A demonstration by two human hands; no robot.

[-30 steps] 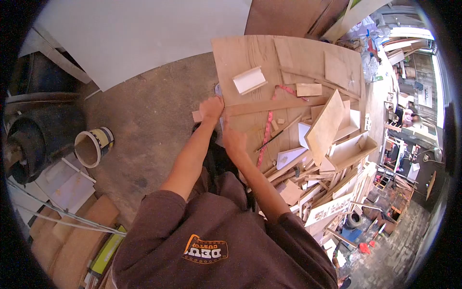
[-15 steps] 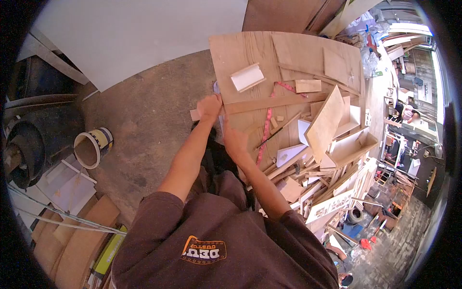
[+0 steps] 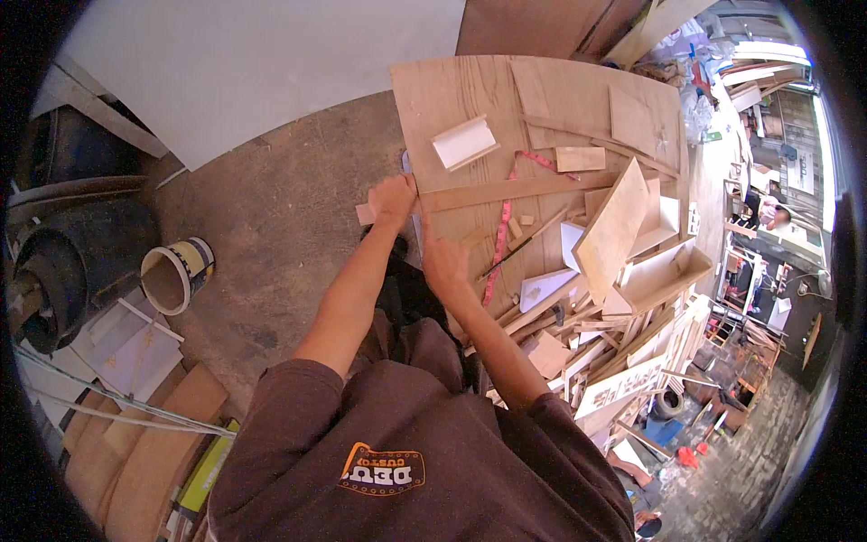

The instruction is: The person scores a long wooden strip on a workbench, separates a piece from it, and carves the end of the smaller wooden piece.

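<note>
At the edge of the counter [image 3: 433,99], clamping the left hand [image 3: 392,200] on a wooden strip [image 3: 470,193] laid across the top and jutting past. Just beside, pointing the right hand [image 3: 446,269] toward the strip; cannot tell whether closed on anything.

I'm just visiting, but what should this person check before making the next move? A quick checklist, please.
1. Left hand on the wooden strip: ok.
2. Right hand close by, at the table edge: ok.
3. Strip clear of the pink measuring tape: not ok, they cross.
4. White channel-shaped piece apart from the strip: ok.
5. Bucket away from both hands: ok.
6. Pencil mark on the strip: cannot tell.
</note>
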